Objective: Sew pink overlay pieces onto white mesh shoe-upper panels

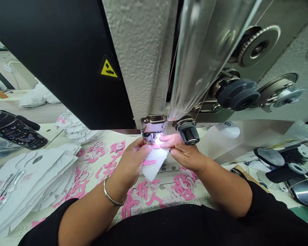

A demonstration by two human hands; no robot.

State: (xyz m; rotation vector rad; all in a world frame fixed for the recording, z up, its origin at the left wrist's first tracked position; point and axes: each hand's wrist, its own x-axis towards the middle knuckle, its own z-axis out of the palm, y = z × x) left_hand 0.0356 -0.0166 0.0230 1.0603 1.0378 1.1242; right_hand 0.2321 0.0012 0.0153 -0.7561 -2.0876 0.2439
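Observation:
A white textured fabric piece (156, 162) with a pink strip on it lies under the needle area of a sewing machine (146, 51). My left hand (133, 160) pinches its left edge between thumb and fingers, close to the lit presser foot (153, 137). On the other side, my right hand (183, 152) presses its fingers onto the fabric's upper right, by a pink part beside the foot. The machine lamp makes that spot very bright, so the stitching there is hard to see. The fabric's pointed lower corner hangs toward me.
Pink and white cut pieces (183, 186) lie scattered around the machine bed. Stacked white fabric panels (38, 171) are at left, with scissors-like metal tweezers on top. A dark patterned bottle (15, 130) lies behind them. Black thread spools (286, 172) stand at right.

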